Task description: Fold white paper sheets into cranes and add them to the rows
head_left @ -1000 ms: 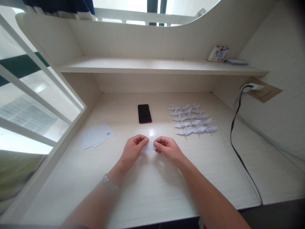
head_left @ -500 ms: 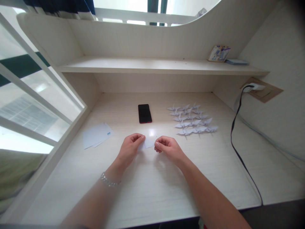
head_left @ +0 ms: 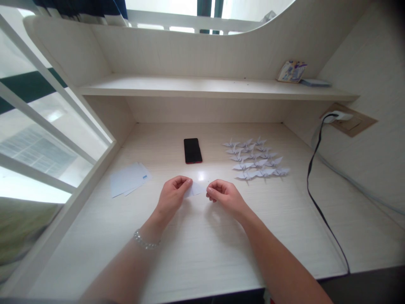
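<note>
A small white piece of paper (head_left: pixel 196 188) is stretched between my two hands, just above the desk. My left hand (head_left: pixel 174 194), with a beaded bracelet at the wrist, pinches its left side between thumb and fingers. At the right edge, the fingers of my right hand (head_left: pixel 225 195) are closed in a pinch on the paper, though the exact contact is hard to see. Folded paper cranes (head_left: pixel 256 164) stand in several rows beyond my right hand. Flat white paper sheets (head_left: pixel 128 180) lie to the left of my left hand.
A black phone (head_left: pixel 193 150) lies on the desk (head_left: pixel 190 257) beyond my hands. A black cable (head_left: pixel 311 190) runs from the wall socket (head_left: pixel 351 120) down the right side. The shelf (head_left: pixel 190 86) above carries a small printed box (head_left: pixel 291 71) and a flat bluish item (head_left: pixel 315 82).
The right hand has shifted very slightly to the right, and the paper between the hands sits at a slightly different angle. The left hand has barely moved.
</note>
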